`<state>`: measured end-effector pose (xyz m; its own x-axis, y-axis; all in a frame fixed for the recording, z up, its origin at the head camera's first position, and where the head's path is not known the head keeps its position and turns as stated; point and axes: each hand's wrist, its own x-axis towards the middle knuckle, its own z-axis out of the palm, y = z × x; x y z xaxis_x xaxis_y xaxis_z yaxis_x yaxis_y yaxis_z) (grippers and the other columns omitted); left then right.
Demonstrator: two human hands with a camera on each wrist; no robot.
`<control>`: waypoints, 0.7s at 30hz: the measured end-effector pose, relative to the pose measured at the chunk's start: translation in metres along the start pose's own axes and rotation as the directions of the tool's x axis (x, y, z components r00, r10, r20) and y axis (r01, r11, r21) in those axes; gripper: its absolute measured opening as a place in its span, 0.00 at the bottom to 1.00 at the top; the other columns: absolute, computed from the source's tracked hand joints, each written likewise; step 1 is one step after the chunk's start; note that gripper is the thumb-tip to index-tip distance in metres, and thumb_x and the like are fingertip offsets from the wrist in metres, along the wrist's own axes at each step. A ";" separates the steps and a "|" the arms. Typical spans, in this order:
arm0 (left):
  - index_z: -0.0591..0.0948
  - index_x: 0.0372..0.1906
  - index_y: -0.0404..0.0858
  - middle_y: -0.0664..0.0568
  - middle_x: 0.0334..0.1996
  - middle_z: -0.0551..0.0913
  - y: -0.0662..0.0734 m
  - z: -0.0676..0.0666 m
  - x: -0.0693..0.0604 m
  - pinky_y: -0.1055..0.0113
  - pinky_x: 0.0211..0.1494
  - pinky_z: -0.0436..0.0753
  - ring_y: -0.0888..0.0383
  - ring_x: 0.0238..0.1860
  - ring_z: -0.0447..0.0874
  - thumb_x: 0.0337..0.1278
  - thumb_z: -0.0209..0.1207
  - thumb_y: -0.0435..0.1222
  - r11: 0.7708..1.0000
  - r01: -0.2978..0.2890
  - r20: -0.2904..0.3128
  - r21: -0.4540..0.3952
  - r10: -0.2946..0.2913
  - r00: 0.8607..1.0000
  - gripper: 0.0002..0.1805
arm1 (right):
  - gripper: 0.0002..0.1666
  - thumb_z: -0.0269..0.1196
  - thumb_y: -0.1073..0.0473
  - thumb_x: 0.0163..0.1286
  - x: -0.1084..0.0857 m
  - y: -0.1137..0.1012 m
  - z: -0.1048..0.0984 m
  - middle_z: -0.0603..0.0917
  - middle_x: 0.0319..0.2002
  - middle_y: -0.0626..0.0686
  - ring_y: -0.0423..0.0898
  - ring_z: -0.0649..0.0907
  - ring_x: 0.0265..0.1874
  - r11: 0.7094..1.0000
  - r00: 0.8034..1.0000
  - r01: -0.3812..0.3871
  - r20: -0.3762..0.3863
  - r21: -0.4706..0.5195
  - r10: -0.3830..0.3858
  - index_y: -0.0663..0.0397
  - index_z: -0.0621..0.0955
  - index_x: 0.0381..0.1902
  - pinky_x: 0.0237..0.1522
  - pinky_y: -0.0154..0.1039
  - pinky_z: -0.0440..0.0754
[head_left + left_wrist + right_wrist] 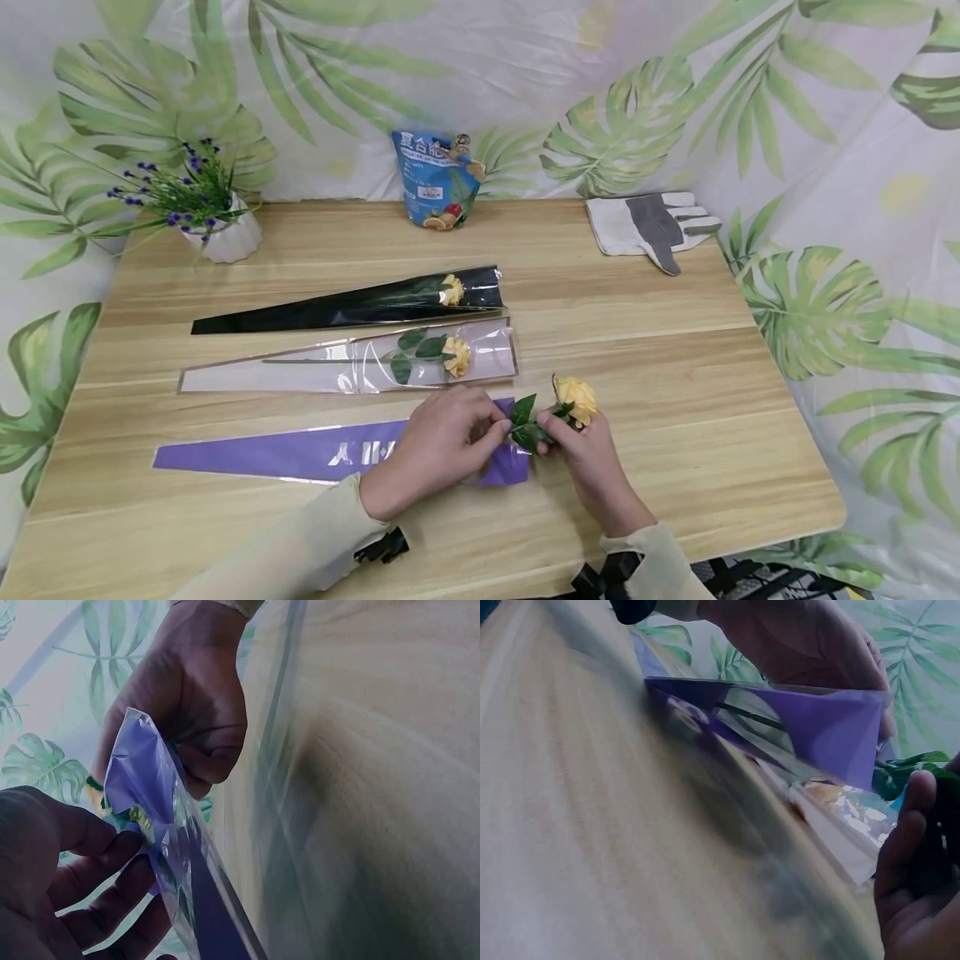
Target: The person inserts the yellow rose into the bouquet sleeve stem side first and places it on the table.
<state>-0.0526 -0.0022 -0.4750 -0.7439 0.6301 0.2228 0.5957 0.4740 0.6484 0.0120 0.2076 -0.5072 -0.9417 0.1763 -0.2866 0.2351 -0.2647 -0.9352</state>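
My left hand (446, 442) pinches at the wide mouth of a purple flower sleeve (285, 450), beside the green leaves of a yellow rose. That mouth is lifted off the table in the right wrist view, the left hand (802, 645) behind it. My right hand (592, 467) grips the stem just under the yellow rose (576, 398), whose bloom lies right of the sleeve. Leaves (523, 410) show between the two hands. The lower stem is hidden, and the exact contact of the left fingertips is partly covered.
Behind lie a pale sleeve (262, 379) and a black sleeve (322, 312), each with a yellow rose inside. Along the back stand a potted purple-flowered plant (232, 237) and a blue pouch (431, 179); a grey-white glove (652, 225) lies at the right.
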 end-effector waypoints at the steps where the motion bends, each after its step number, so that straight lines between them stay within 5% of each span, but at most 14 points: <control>1: 0.88 0.33 0.51 0.69 0.30 0.79 0.000 0.000 0.000 0.66 0.38 0.76 0.66 0.33 0.75 0.63 0.66 0.44 1.000 -0.006 -0.003 0.008 0.006 1.000 0.05 | 0.24 0.69 0.65 0.65 0.000 0.000 0.001 0.80 0.32 0.55 0.44 0.79 0.20 1.000 1.000 -0.015 0.000 -0.007 0.015 0.77 0.71 0.50 0.26 0.35 0.81; 9: 0.88 0.34 0.50 0.68 0.31 0.78 0.000 -0.003 0.000 0.66 0.35 0.75 0.66 0.32 0.74 0.64 0.65 0.43 1.000 -0.017 -0.032 0.019 0.018 0.999 0.05 | 0.21 0.67 0.55 0.72 -0.003 0.006 0.001 0.81 0.38 0.53 0.42 0.78 0.30 0.999 0.991 -0.022 0.134 -0.038 0.027 0.65 0.76 0.53 0.34 0.35 0.78; 12: 0.88 0.34 0.49 0.67 0.32 0.79 -0.001 -0.006 0.000 0.66 0.35 0.76 0.66 0.33 0.75 0.64 0.65 0.43 1.000 -0.007 -0.037 0.012 0.007 0.999 0.05 | 0.32 0.47 0.39 0.82 -0.004 0.003 -0.004 0.79 0.37 0.51 0.44 0.76 0.30 1.000 0.968 -0.007 0.253 0.016 0.003 0.65 0.74 0.57 0.37 0.36 0.75; 16: 0.88 0.34 0.48 0.65 0.34 0.81 -0.001 -0.008 0.000 0.64 0.37 0.77 0.65 0.35 0.77 0.64 0.65 0.43 1.000 -0.012 -0.039 0.006 0.013 0.999 0.05 | 0.44 0.25 0.30 0.80 -0.002 -0.002 -0.011 0.79 0.37 0.48 0.45 0.72 0.29 0.997 0.940 -0.030 0.340 0.076 0.002 0.57 0.72 0.62 0.37 0.37 0.71; 21: 0.88 0.33 0.48 0.65 0.33 0.80 0.000 -0.010 0.000 0.65 0.37 0.77 0.62 0.34 0.78 0.63 0.64 0.42 0.999 -0.031 -0.040 -0.012 0.031 0.999 0.05 | 0.27 0.34 0.41 0.84 0.000 -0.003 -0.017 0.78 0.38 0.46 0.43 0.74 0.30 0.997 0.933 0.018 0.358 0.074 -0.043 0.46 0.77 0.53 0.36 0.35 0.74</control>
<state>-0.0554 -0.0077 -0.4678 -0.7366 0.6195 0.2715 0.6150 0.4464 0.6500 0.0158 0.2244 -0.5081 -0.9747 -0.1637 -0.1523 0.1997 -0.3312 -0.9222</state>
